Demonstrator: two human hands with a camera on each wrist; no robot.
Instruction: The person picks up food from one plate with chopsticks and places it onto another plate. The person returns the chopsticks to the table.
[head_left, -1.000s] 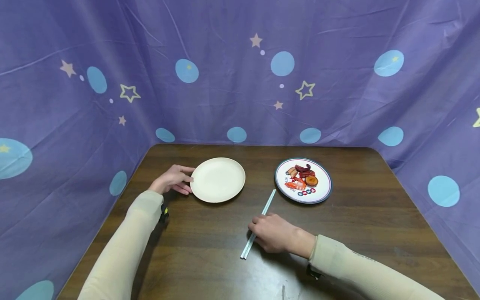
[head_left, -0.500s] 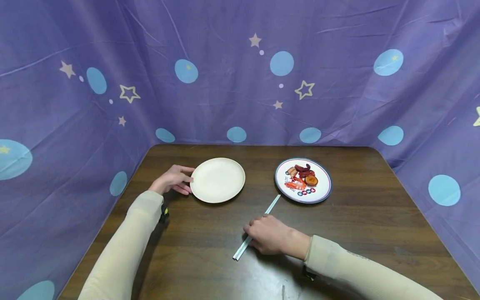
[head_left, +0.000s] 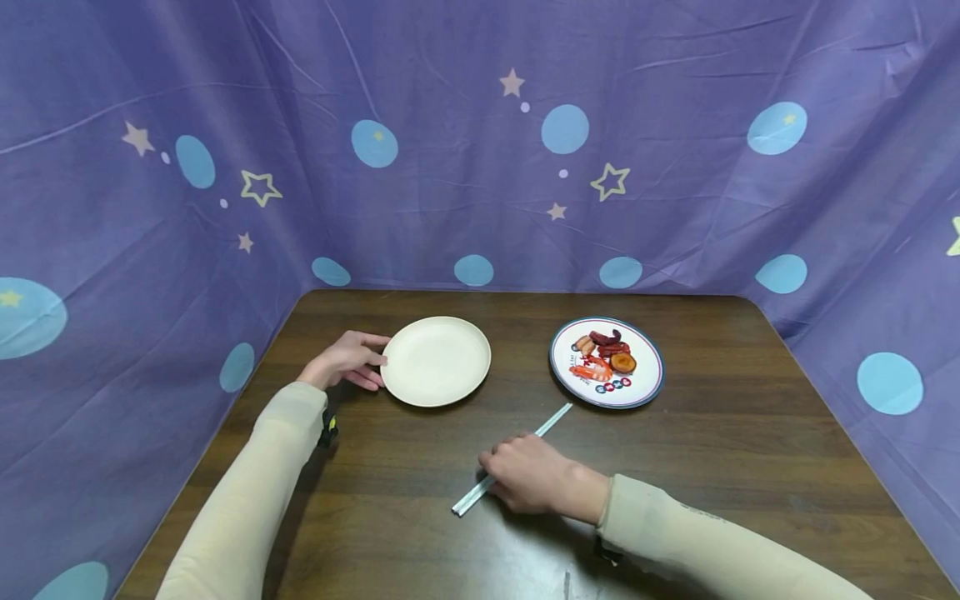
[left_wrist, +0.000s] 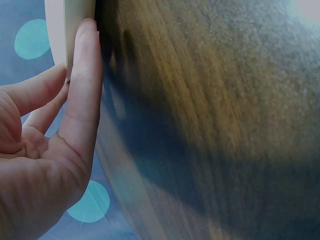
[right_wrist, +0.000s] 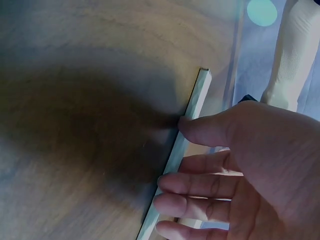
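A plain cream plate (head_left: 435, 362) lies on the left half of the brown table. At its left rim my left hand (head_left: 347, 360) pinches the edge between thumb and fingers; the left wrist view shows the plate's edge (left_wrist: 70, 35) between the digits. In front of the two plates my right hand (head_left: 531, 475) grips a pair of pale green chopsticks (head_left: 472, 497), lying together at a slant. In the right wrist view, thumb and fingers hold along the chopsticks (right_wrist: 175, 157), close over the wood. Whether they touch the table, I cannot tell.
A white plate (head_left: 643, 379) with a blue rim sits back right, bearing what looks like shrimp and meat, printed or real I cannot tell. A purple curtain (head_left: 465, 208) with stars and dots surrounds the wooden table (head_left: 720, 417).
My right hand has moved slightly left with the chopsticks, which have turned clockwise, their near end swinging left and far end right. The left hand and both plates stay put.
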